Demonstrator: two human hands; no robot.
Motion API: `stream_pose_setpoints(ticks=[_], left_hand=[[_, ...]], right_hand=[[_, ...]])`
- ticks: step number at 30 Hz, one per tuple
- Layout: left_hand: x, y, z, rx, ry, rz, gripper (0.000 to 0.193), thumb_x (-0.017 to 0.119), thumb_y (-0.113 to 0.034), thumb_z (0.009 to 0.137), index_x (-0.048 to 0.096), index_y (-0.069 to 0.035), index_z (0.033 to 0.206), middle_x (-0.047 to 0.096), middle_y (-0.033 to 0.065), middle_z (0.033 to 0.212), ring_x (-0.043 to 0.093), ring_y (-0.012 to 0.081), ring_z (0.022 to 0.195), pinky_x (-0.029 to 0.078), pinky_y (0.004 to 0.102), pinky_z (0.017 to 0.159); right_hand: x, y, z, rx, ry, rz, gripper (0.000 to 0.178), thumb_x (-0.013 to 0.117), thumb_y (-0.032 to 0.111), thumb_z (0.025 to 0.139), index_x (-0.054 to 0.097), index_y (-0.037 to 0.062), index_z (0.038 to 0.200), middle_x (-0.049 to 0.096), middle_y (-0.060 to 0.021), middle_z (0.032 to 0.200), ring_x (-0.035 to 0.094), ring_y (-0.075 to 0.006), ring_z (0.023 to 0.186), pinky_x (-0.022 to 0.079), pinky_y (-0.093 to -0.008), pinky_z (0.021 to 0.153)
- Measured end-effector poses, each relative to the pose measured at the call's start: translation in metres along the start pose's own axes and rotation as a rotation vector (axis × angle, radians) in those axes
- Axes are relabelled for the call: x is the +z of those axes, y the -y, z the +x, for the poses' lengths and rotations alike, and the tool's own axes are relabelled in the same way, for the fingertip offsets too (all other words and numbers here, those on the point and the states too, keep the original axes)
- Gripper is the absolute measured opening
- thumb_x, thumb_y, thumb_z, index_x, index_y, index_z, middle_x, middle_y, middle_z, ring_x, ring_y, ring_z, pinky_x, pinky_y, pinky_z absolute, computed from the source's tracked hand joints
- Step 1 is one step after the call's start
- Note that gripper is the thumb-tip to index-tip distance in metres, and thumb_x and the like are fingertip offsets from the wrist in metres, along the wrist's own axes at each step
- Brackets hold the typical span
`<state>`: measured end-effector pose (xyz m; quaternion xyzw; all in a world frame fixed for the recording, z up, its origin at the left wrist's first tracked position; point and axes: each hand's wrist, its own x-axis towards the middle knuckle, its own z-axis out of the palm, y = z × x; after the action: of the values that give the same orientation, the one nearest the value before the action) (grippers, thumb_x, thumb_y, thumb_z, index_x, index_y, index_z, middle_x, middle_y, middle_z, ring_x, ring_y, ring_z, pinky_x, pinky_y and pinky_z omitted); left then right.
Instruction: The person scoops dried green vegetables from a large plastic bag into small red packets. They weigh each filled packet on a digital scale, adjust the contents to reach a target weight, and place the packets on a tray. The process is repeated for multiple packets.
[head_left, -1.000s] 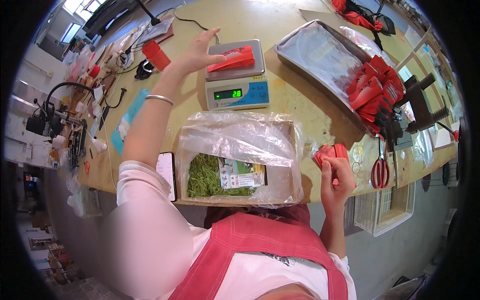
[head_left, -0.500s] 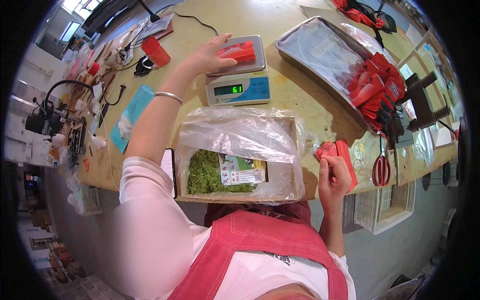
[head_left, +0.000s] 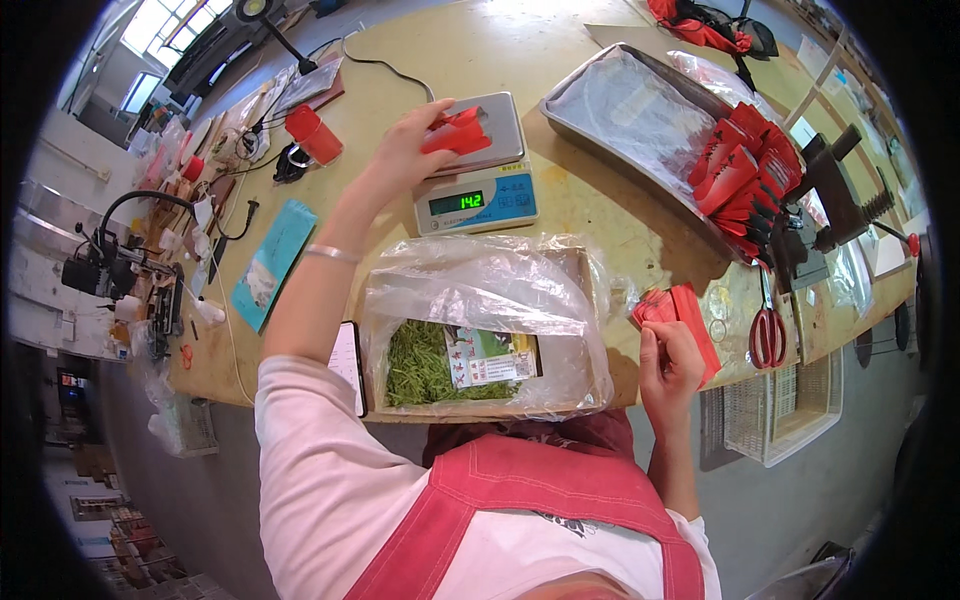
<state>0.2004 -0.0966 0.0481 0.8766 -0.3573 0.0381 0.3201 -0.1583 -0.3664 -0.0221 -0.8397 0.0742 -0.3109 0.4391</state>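
Note:
On the pan of the electronic scale [head_left: 508, 128] lies a small red packet [head_left: 462, 133]. My left hand [head_left: 405, 152] is closed around its left end, thumb at the near side and fingers at the far side. Over at the right, my right hand [head_left: 672, 362] pinches the near left corner of a stack of red packets [head_left: 692, 318] on the table; its fingertips partly hide what they grip. Between my arms stands a box lined with clear plastic [head_left: 480, 290]. It holds green dried leaves [head_left: 415, 365] and a printed card [head_left: 490, 358].
A metal tray [head_left: 610, 125] at the far right carries a heap of red packets [head_left: 745, 175]. Red-handled scissors [head_left: 767, 335] lie right of the stack, near a dark clamp press [head_left: 835, 190]. At left are a teal pouch [head_left: 275, 262], a phone [head_left: 347, 365] and a red container [head_left: 313, 135].
My left hand has gone from spread fingers beside the packet to closing on it, and the packet is now tilted. The scale's lit reading has risen. My right hand stays at the stack.

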Motion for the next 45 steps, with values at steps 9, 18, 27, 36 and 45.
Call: stream_pose_setpoints(ticks=[9,18,27,36,45], left_hand=[[-0.076,-0.116,-0.173,-0.031,0.067,-0.007,0.069,0.077,0.009,0.075,0.060,-0.005,0.141,0.066,0.0122,0.135,0.064,0.0255,0.123,0.051,0.0378,0.107],[-0.059,-0.102,-0.250,0.045,0.024,0.225,0.067,0.078,0.014,0.073,0.061,-0.002,0.135,0.066,0.0154,0.136,0.062,0.0331,0.127,0.054,0.0395,0.105],[-0.058,-0.101,-0.257,0.023,-0.021,0.363,0.062,0.079,0.009,0.074,0.062,-0.003,0.133,0.067,0.0166,0.132,0.063,0.0364,0.123,0.052,0.0431,0.104],[-0.055,-0.102,-0.263,0.021,-0.037,0.404,0.058,0.079,0.006,0.075,0.062,-0.004,0.131,0.069,0.0158,0.129,0.063,0.0365,0.121,0.049,0.0459,0.104],[-0.055,-0.100,-0.269,0.003,-0.036,0.398,0.057,0.079,0.006,0.078,0.063,-0.003,0.132,0.067,0.0169,0.131,0.063,0.0356,0.122,0.051,0.0423,0.105]], right_hand=[[0.001,0.001,-0.009,0.020,0.012,-0.020,0.002,0.067,-0.001,0.098,0.069,-0.0015,0.099,0.059,-0.0044,0.083,0.047,-0.0085,0.063,0.036,-0.0252,0.056],[0.019,-0.016,-0.018,0.004,0.024,-0.002,0.003,0.067,0.000,0.099,0.069,-0.0027,0.099,0.058,-0.0028,0.081,0.046,-0.0076,0.064,0.035,-0.0251,0.056],[0.039,-0.033,-0.027,0.017,0.082,0.026,0.004,0.069,0.001,0.097,0.069,-0.0032,0.100,0.062,-0.0069,0.082,0.053,-0.0125,0.067,0.042,-0.0281,0.060],[0.042,-0.038,-0.029,-0.006,0.041,0.037,0.006,0.068,0.002,0.099,0.069,-0.0043,0.099,0.063,-0.0082,0.082,0.056,-0.0134,0.070,0.045,-0.0279,0.064],[0.043,-0.039,-0.031,-0.015,0.038,0.023,0.006,0.068,0.002,0.099,0.069,-0.0039,0.098,0.061,-0.0073,0.081,0.055,-0.0130,0.069,0.045,-0.0280,0.063]])
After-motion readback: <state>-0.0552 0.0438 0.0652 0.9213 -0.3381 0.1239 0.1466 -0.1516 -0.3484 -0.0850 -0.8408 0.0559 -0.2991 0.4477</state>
